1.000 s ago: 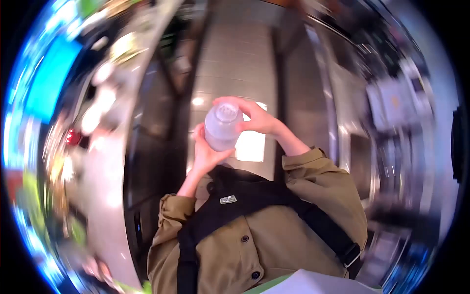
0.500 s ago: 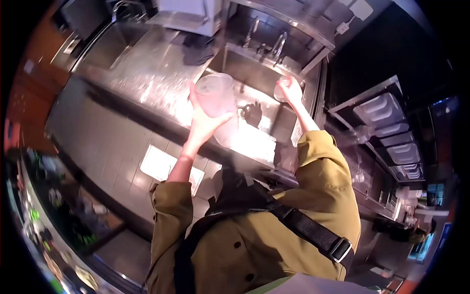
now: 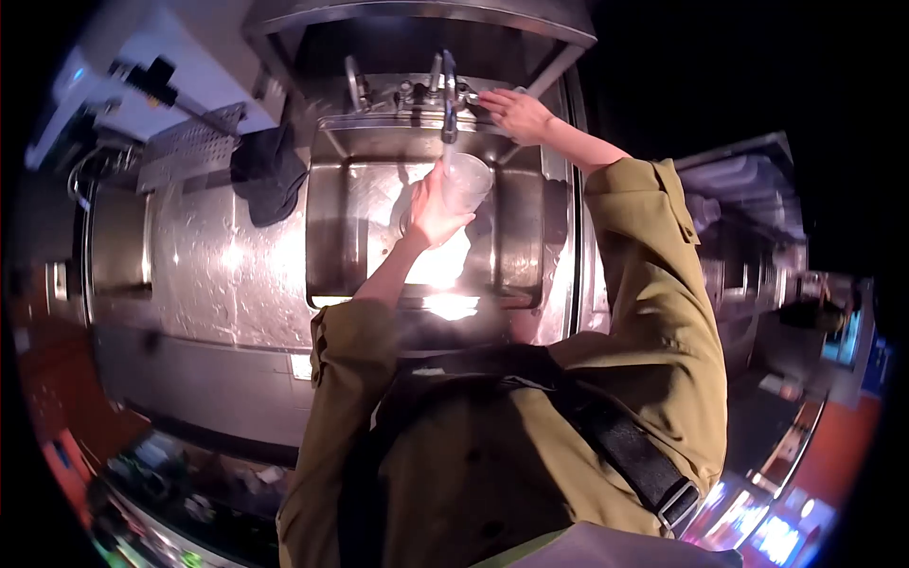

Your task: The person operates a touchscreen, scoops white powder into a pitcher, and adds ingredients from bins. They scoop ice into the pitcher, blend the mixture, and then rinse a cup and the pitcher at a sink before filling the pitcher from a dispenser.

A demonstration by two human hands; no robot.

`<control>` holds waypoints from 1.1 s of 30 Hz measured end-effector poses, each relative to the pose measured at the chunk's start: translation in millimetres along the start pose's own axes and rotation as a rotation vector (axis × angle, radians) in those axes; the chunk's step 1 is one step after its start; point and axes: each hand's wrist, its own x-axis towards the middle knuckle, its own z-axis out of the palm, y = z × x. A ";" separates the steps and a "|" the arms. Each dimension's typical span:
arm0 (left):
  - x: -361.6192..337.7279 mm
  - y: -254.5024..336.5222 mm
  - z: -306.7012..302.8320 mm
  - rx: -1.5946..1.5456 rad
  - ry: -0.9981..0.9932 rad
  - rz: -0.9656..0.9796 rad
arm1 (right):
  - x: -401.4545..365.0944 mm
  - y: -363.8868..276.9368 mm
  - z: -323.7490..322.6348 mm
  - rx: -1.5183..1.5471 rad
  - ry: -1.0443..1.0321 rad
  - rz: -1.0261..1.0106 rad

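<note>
My left hand [image 3: 436,212] is closed around a clear plastic container [image 3: 471,182], held over the sink basin [image 3: 519,227]. The container's mouth is under the faucet spout [image 3: 449,123], and a pale streak like running water joins the two. At the back of the sink, my right hand [image 3: 516,115] reaches with outstretched fingers to the faucet handle [image 3: 469,97]. Its fingertips are at the handle; whether they press on it is hard to tell.
A second faucet [image 3: 356,83] stands left along the sink's back edge. Dark cloth [image 3: 269,175] lies on the wet steel drainboard [image 3: 210,251]. Further left is another basin [image 3: 121,241]. A steel shelf [image 3: 426,13] overhangs the faucets. Clear containers [image 3: 734,185] sit in a rack at right.
The view has turned toward the sink. My left hand has brought the container under the spout. My right hand has let go of the small clear cup and moved to the faucet handle.
</note>
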 end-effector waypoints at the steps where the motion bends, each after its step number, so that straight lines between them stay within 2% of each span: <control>1: -0.6 -4.9 4.8 -0.053 -0.026 -0.024 | -6.9 -8.9 -19.1 0.153 0.099 0.102; 2: 0.3 -10.4 11.1 -0.104 -0.067 -0.037 | -15.6 -20.3 -26.8 0.298 0.199 0.228; 4: 12.2 -31.1 30.3 -1.046 -0.057 0.165 | -29.7 -57.9 -23.9 0.549 0.383 0.589; 5: 2.8 -25.2 26.2 -0.698 0.064 0.060 | -36.7 -78.2 -21.4 0.739 0.429 0.757; 6: -0.4 -32.9 22.3 -0.373 0.125 0.203 | -39.1 -102.0 -16.7 0.931 0.487 0.925; 7: -3.3 -39.9 21.1 -0.282 0.080 0.189 | -35.2 -129.1 -15.9 1.282 0.536 1.204; 8: -8.2 -47.4 11.3 -0.337 0.032 0.128 | -26.1 -155.0 -12.7 1.639 0.612 1.462; 9: -14.2 -50.6 -3.4 -0.377 -0.004 0.053 | -13.3 -179.3 2.9 2.037 0.776 1.460; 10: -16.6 -39.4 -27.0 -0.416 0.051 -0.044 | -0.3 -204.2 17.4 2.413 0.956 1.485; 11: -18.3 -48.2 -31.8 -0.366 0.051 -0.095 | 12.8 -225.8 24.5 2.663 1.005 1.420; 12: -17.6 -52.4 -49.4 -0.304 0.061 -0.149 | 28.9 -244.2 24.7 2.748 0.977 1.352; 13: -21.1 -52.4 -61.0 -0.359 0.026 -0.181 | 44.4 -257.5 25.2 2.731 0.905 1.298; 14: -22.3 -64.1 -72.1 -0.248 0.020 -0.075 | 58.4 -273.2 23.9 2.633 0.812 1.269; 17: -22.7 -57.1 -102.9 -0.094 -0.088 -0.077 | 69.3 -302.5 25.2 2.069 0.572 1.180; 20: -24.6 -57.8 -115.2 -0.109 -0.065 -0.029 | 65.9 -312.7 31.2 1.608 0.467 1.087; 23: -24.4 -38.3 -121.7 -0.237 -0.084 -0.189 | 73.6 -311.1 36.3 1.376 0.419 1.016; 26: -22.2 -49.6 -114.3 -0.267 -0.071 -0.132 | 64.8 -301.3 47.7 1.193 0.404 1.009; 28: -15.1 -74.9 -98.6 -0.221 -0.063 -0.068 | 43.7 -294.5 39.2 1.088 0.427 1.079; 30: -12.6 -49.9 -91.8 -0.305 -0.121 -0.084 | 28.3 -292.2 9.5 0.985 0.462 1.154; 32: -10.1 -50.2 -75.4 -0.188 -0.157 0.011 | 7.9 -268.0 -13.7 0.891 0.518 1.206; 33: -15.5 -19.8 -75.5 -0.169 -0.231 -0.033 | -23.0 -248.1 -34.9 1.038 0.552 1.242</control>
